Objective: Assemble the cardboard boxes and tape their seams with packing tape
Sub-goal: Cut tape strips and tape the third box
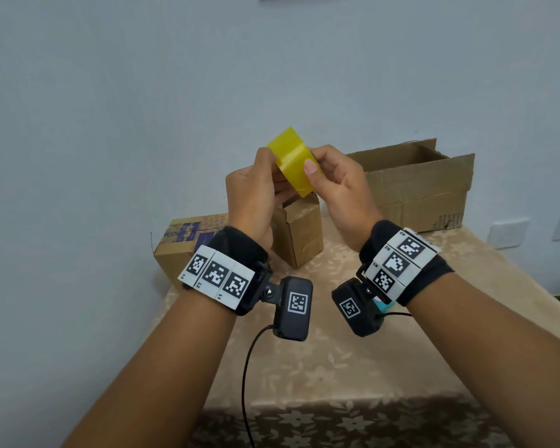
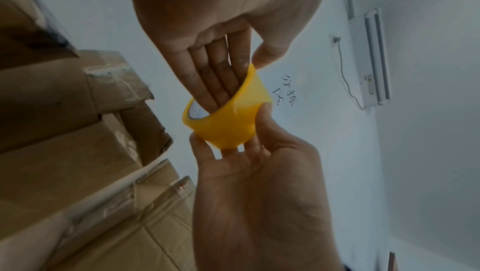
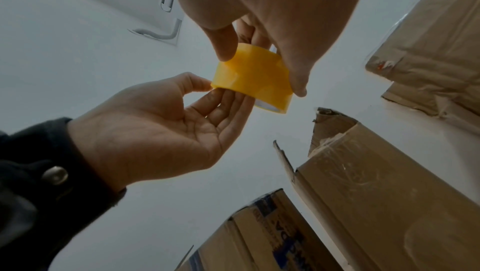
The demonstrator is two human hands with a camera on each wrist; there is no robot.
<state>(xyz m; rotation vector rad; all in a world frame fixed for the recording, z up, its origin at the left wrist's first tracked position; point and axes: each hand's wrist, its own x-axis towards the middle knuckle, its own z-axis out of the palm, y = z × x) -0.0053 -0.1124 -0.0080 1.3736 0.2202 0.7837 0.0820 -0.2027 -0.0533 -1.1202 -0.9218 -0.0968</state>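
Head view, left to right: a closed box with purple print (image 1: 188,240) (lettering too blurred to read) sits at the table's (image 1: 353,367) left edge. Next, the left hand (image 1: 256,192) steadies the yellow tape roll (image 1: 293,160), lifted over a small open box (image 1: 299,232); its fingers (image 2: 215,82) reach inside the core, thumb on the outside. The right hand (image 1: 340,185) pinches the roll's outer face, probably feeling for the loose end. A large open box (image 1: 417,185) waits far right.
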